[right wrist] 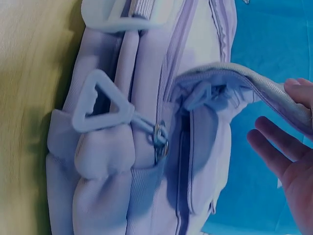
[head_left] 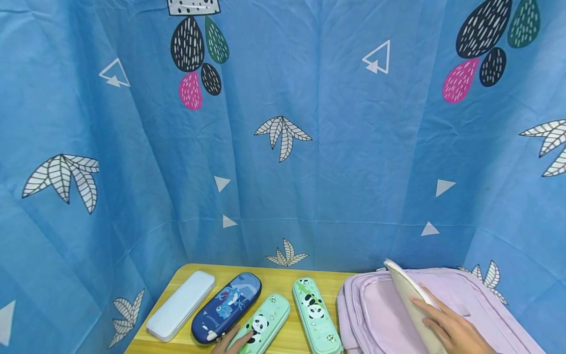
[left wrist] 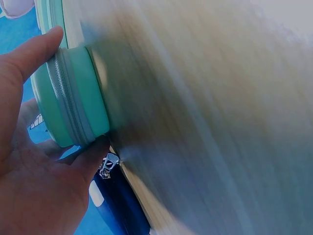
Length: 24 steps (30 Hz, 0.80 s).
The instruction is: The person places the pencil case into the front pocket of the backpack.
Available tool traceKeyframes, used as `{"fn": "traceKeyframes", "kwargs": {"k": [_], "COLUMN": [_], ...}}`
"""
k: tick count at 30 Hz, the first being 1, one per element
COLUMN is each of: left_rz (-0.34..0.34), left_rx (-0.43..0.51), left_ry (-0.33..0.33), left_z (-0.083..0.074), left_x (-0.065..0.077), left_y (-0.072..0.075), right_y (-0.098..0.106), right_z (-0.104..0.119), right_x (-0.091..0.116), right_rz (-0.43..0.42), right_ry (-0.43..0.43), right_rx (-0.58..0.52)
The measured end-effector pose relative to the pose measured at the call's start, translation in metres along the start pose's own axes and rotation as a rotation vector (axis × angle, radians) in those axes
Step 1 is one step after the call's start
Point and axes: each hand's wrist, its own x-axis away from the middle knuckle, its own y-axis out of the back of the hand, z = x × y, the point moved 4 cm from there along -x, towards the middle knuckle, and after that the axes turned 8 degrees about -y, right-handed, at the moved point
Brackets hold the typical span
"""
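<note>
My left hand (head_left: 229, 343) is at the near end of a mint-green pencil case with pandas (head_left: 270, 317). Seen from the left wrist, the thumb and fingers lie around the end of this zipped case (left wrist: 63, 98), which is on the table. On the right, my right hand (head_left: 457, 328) holds the raised flap (head_left: 409, 302) of a lilac backpack (head_left: 470, 297). The right wrist view shows the flap's edge (right wrist: 234, 71) between the upper fingers and the rest of the hand, with two fingers spread below. Beneath the flap, the pocket stands partly unzipped.
A second mint panda pencil case (head_left: 316, 314) lies between the held case and the backpack. Left of the held case are a dark blue dinosaur pencil case (head_left: 227, 307) and a white case (head_left: 181, 306). Blue curtains (head_left: 283, 196) surround the yellow wooden table (head_left: 283, 278).
</note>
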Motion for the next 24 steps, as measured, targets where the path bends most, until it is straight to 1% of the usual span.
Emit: {"fn": "traceKeyframes", "kwargs": {"k": [3,7,9,11,14,15,19,22,24], "left_rz": [-0.003,0.004,0.026,0.053,0.092,0.103,0.132,0.154,0.175], "left_rx": [-0.003,-0.014,-0.003,0.024,0.067,0.077,0.085,0.095,0.111], "left_ry": [-0.005,-0.019,-0.005,0.023,0.062,0.071,0.065,0.067,0.071], "left_z": [-0.001,0.0,0.001,0.004,0.008,0.008,0.01,0.011,0.011], "left_x": [0.0,-0.001,-0.003,-0.004,-0.007,-0.008,-0.009,-0.009,-0.008], "left_y": [0.0,0.0,0.0,0.0,0.002,0.002,0.005,0.006,0.008], "right_y": [0.001,0.0,0.0,-0.001,-0.002,-0.003,-0.009,-0.011,-0.011], "right_z": [-0.007,-0.014,-0.016,-0.016,-0.014,-0.014,-0.006,0.002,0.005], "right_x": [0.002,0.005,0.006,0.007,0.009,0.009,0.008,0.005,0.003], "right_rz": [0.045,0.163,0.172,0.145,0.079,0.071,0.05,0.018,0.005], "right_ry": [-0.076,-0.181,-0.189,-0.165,-0.113,-0.103,-0.069,-0.026,-0.013], "right_rx": [0.02,0.044,0.038,0.019,-0.019,-0.034,-0.069,-0.072,-0.07]}}
